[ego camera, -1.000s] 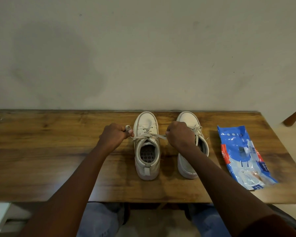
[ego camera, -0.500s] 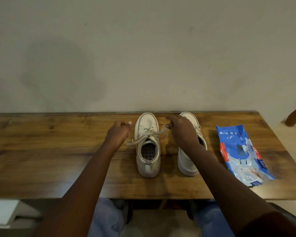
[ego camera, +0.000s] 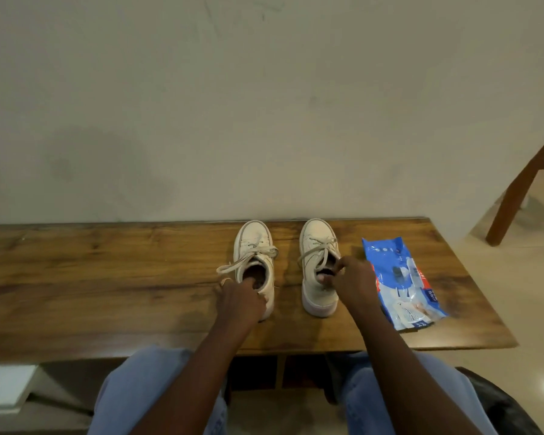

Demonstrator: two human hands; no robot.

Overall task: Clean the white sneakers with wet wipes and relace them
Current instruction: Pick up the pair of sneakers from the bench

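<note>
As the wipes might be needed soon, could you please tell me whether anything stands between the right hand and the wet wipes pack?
Nothing visible does. The right hand holds the right sneaker at its collar, and the wet wipes pack lies just beside it on the table.

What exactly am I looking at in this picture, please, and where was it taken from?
No machine here: these are a person's two bare hands, filmed by a camera worn on the head, looking down. A wooden table holds two white sneakers and a blue pack of wipes. The left hand holds the heel of the left sneaker, a finger inside its opening; the right hand grips the rim of the right sneaker. The left sneaker's lace ends lie loose.
</note>
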